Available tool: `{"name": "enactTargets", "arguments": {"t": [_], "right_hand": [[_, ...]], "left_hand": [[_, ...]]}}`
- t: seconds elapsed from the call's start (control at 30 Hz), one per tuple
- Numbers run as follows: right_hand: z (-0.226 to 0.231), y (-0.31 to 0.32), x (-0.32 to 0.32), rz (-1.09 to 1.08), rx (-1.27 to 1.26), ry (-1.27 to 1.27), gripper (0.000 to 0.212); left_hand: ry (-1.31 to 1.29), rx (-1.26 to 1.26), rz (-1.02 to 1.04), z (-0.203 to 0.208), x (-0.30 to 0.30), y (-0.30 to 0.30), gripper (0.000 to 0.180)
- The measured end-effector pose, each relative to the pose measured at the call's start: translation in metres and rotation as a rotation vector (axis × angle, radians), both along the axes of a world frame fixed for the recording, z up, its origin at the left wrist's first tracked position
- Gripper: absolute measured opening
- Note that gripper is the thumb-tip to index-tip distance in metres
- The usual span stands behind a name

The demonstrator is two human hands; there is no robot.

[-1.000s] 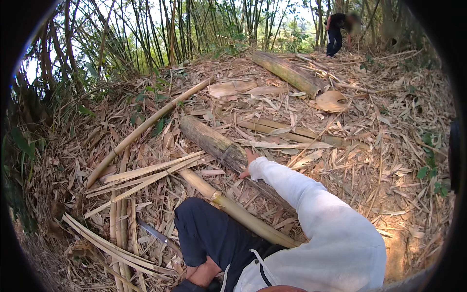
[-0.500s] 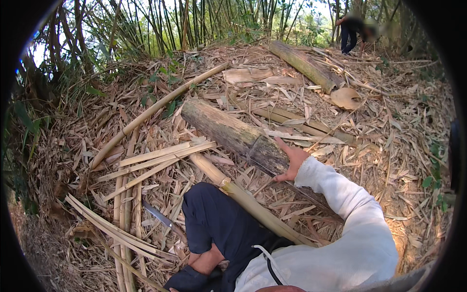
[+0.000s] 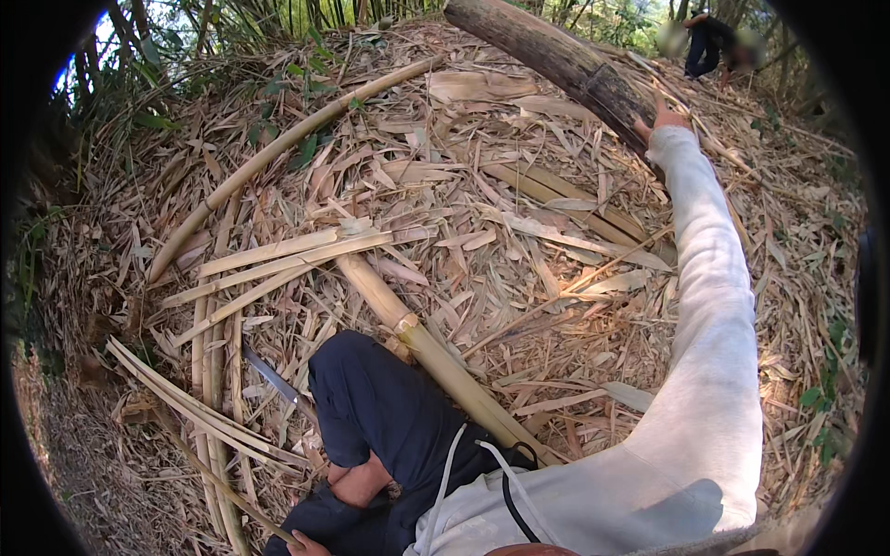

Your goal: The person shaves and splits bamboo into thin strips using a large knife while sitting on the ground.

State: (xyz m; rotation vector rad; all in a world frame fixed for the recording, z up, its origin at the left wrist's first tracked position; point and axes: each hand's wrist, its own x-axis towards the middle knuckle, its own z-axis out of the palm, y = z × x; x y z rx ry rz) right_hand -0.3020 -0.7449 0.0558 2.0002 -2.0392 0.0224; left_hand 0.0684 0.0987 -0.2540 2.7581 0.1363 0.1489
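My right hand (image 3: 666,119) reaches far forward in a white sleeve. Its fingers spread over the near end of a thick, dark, weathered bamboo log (image 3: 547,51) and grip it. The log slants from the upper middle toward the hand. At the bottom edge, only part of my left hand (image 3: 308,545) shows, beside the end of a thin bamboo stick (image 3: 218,482); its grip is hidden. A long knife (image 3: 273,375) lies left of my bent knee. Next to that knee a pale bamboo pole (image 3: 436,357) rests on the ground.
Split bamboo strips (image 3: 269,264) lie crossed at left, with more strips (image 3: 199,408) below. A curved bamboo pole (image 3: 287,148) and flat bamboo lengths (image 3: 570,204) lie farther off. Dry leaves cover the ground. Another person (image 3: 709,46) bends over at the far right.
My right hand has carried the thick log forward and to the right, away from beside my knee. It now covers the place of the farther log. The view has tipped down.
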Motion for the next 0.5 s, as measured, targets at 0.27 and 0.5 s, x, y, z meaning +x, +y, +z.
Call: {"name": "enactTargets", "arguments": {"t": [0.27, 0.5], "right_hand": [[-0.138, -0.034, -0.022, -0.428, 0.312, -0.014, 0.084], [-0.215, -0.047, -0.047, -0.039, 0.333, 0.116, 0.067]], "left_hand": [[-0.044, 0.034, 0.074, 0.034, -0.028, -0.036, 0.050], [0.030, -0.177, 0.000, 0.011, -0.027, 0.009, 0.049]]}}
